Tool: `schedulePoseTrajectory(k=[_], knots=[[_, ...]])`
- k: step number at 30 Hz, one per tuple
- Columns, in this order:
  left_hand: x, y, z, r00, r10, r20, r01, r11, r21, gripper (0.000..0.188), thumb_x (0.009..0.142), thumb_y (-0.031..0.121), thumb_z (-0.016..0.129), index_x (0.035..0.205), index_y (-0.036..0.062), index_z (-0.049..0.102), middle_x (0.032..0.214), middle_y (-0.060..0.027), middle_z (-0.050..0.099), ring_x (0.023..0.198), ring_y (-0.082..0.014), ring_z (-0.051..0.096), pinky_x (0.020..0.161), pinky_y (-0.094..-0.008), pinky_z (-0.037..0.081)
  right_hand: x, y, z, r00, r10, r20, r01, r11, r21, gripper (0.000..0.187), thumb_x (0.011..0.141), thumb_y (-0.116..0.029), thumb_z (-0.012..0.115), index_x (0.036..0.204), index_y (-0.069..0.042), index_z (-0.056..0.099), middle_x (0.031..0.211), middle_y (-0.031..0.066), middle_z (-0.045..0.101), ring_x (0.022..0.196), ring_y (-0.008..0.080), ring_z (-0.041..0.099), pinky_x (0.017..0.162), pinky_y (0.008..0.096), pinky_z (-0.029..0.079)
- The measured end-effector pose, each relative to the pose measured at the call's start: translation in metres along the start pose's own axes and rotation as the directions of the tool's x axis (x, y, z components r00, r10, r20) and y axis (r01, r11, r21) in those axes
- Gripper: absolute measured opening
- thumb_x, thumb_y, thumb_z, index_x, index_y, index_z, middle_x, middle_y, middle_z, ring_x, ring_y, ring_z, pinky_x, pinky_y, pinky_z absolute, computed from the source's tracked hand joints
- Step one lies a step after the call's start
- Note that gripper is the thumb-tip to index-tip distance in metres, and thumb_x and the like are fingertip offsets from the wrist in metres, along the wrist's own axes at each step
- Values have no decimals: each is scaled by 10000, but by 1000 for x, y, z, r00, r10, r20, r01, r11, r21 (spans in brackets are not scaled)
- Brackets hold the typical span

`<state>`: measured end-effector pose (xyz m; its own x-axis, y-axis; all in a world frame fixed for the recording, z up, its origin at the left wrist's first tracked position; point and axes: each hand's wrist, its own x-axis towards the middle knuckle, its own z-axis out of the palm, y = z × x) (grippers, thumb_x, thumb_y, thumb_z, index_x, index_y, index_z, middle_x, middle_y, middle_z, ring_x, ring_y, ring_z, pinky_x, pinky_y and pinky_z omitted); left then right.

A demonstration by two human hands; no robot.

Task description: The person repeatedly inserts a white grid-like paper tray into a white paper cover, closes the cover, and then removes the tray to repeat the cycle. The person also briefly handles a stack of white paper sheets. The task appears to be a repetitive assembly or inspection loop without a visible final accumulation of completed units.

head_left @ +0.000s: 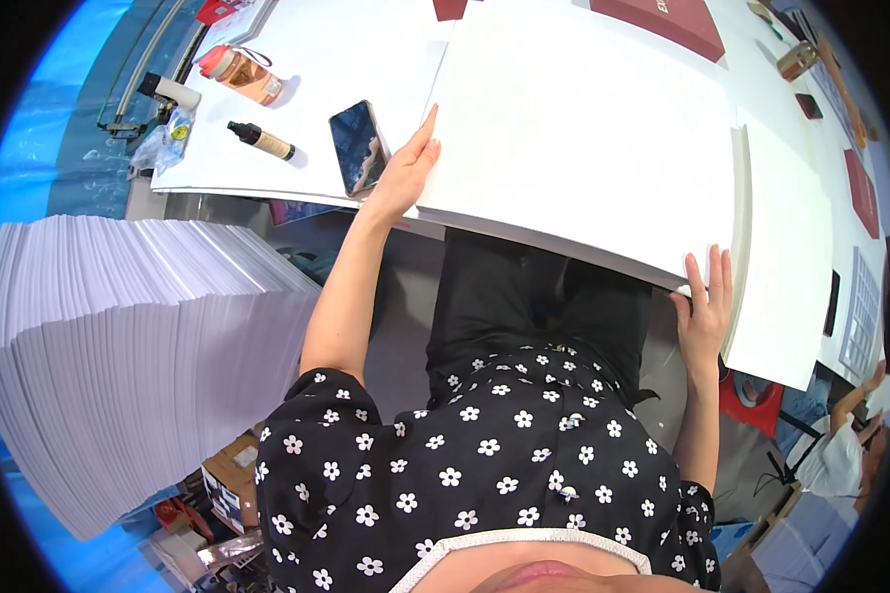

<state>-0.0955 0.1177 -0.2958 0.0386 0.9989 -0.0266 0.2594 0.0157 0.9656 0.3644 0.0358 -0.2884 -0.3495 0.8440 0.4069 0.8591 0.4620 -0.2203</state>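
A thick stack of large white sheets [574, 138] lies on the white table in front of me, its near side level with the table's front edge. My left hand [405, 176] rests along the stack's left side, fingers stretched out and pointing away from me. At the near right corner, my right hand [704, 308] lies with its fingers straight and apart on the stack's edge. A small white bit [684, 291] shows by the right thumb; what it is I cannot make out. Just left of my left hand is a dark-screened phone [357, 146].
A tall pile of white paper [148, 366] stands at the left. An orange-capped drink bottle [241, 75] and a small dark-capped bottle [261, 140] are on the table. More white sheets [783, 257] lie at right; a dark red box [663, 22] sits beyond. Another person [836, 450] works at far right.
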Motion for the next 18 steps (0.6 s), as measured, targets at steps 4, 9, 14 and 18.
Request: schedulePoseTrajectory(k=[4, 9, 14, 18], knots=[[4, -6, 2, 997, 73, 5, -73, 992, 104, 544, 1064, 189, 420, 1551, 20, 248, 1589, -161, 307, 1485, -226, 249, 1185, -306, 197, -3, 1, 0, 999, 44, -10, -44, 999, -1, 642, 753, -87, 778, 1363, -166, 595, 1515, 166, 421, 1405, 401, 378, 1098, 485, 385], [5, -16, -4, 988, 155, 9, -153, 958, 242, 515, 1050, 124, 416, 1521, -37, 285, 1553, -157, 374, 1445, -222, 329, 1170, -296, 233, -3, 5, 4, 1000, 16, -22, -17, 999, -35, 697, 689, -136, 815, 1352, -199, 608, 1507, 161, 431, 1390, 397, 395, 1101, 485, 381], [6, -13, -6, 992, 107, 62, -122, 933, 339, 511, 1049, 115, 365, 1524, -48, 267, 1580, -168, 323, 1473, -237, 277, 1186, -306, 202, -5, -1, -3, 997, 81, 13, -79, 994, -77, 752, 694, -344, 823, 1388, -223, 559, 1487, 181, 440, 1424, 393, 340, 1169, 565, 232], [3, 7, 2, 993, 84, 78, -109, 902, 418, 516, 1062, 135, 341, 1538, -33, 238, 1589, -174, 306, 1470, -259, 285, 1179, -316, 220, -4, -11, -9, 987, 158, -31, -159, 986, -42, 649, 774, -455, 751, 1338, -184, 578, 1462, 182, 457, 1414, 394, 347, 1165, 562, 231]])
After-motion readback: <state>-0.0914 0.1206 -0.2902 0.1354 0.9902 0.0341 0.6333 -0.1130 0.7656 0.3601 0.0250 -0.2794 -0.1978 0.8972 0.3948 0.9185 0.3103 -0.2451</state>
